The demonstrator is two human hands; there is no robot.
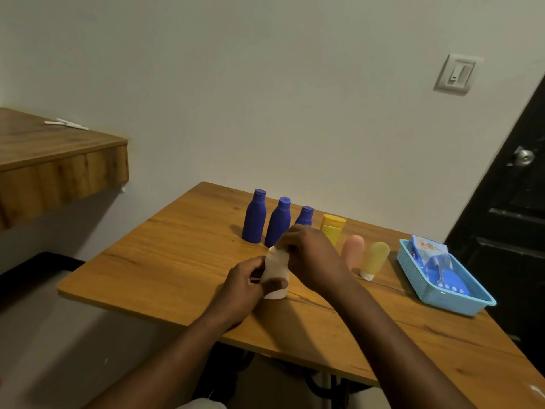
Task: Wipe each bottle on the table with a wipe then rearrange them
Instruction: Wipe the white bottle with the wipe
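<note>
Wood-grain bench [177,261] up close. The left hand [244,283] has its grip curled round a pale bottle [275,273] standing cap-down mid-bench, and the right hand [312,255] pinches a wipe [271,251] at its top. On the right, a blue basket [442,296] carries a wipes pack [433,261], print too blurred to read. Behind stand three blue bottles [278,222], a yellow bottle [332,227], a pink tube [353,249] and an amber tube [374,258]. White wall, dark door [516,216] beyond.

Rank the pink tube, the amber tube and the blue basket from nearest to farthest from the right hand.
1. Pink tube, just beside the right hand.
2. Amber tube, to the right of the pink one.
3. Blue basket, far right.
</note>
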